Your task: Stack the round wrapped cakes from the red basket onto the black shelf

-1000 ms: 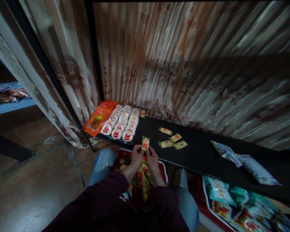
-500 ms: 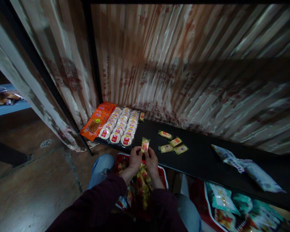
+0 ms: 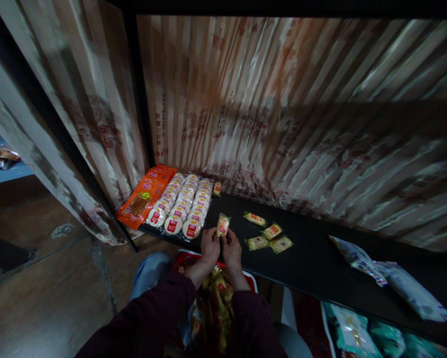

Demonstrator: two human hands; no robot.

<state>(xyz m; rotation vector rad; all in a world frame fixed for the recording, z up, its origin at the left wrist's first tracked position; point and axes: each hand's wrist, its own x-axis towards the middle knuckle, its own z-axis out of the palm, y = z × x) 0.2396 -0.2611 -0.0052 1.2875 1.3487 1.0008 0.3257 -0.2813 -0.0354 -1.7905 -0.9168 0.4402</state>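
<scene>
Between my left hand (image 3: 210, 247) and my right hand (image 3: 231, 250) is a small yellow wrapped snack packet (image 3: 223, 225), pinched at its lower end by the fingers of both. It stands up just over the front edge of the black shelf (image 3: 301, 258). To the left lie rows of round white wrapped crackers (image 3: 177, 211) with red labels. A single small packet (image 3: 217, 189) sits behind, at the end of those rows. Several more yellow packets (image 3: 271, 231) lie loose on the shelf to the right of my hands.
Orange snack bags (image 3: 144, 196) lie at the shelf's left end. Below my forearms, a red basket (image 3: 250, 281) holds wrapped snacks. Pale crumpled packages (image 3: 395, 278) lie at right, above a crate of green-white bags (image 3: 352, 330). A striped curtain (image 3: 264, 114) hangs behind.
Both hands have brought the yellow packet slightly closer to the shelf surface. The view has tilted up a little, so the shelf and goods appear lower.
</scene>
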